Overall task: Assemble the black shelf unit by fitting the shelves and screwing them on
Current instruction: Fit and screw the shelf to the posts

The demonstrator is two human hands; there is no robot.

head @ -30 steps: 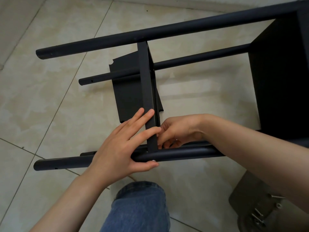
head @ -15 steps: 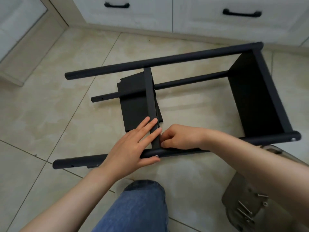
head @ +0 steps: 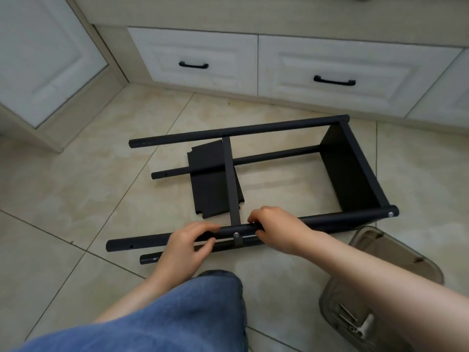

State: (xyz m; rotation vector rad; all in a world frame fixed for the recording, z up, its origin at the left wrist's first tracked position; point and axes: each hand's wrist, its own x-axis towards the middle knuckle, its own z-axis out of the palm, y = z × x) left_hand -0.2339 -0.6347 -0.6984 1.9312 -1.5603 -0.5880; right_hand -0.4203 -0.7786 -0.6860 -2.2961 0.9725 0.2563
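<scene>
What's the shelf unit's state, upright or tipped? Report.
Tipped: the shelf unit lies on its side, poles level along the floor; left hand and right hand grip its near pole.

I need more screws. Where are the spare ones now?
In the head view, the spare screws lie in a clear tray on the floor at lower right, below the right forearm.

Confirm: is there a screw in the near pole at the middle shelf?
Yes, a silver screw head shows on the near pole, in line with the middle shelf.
</scene>
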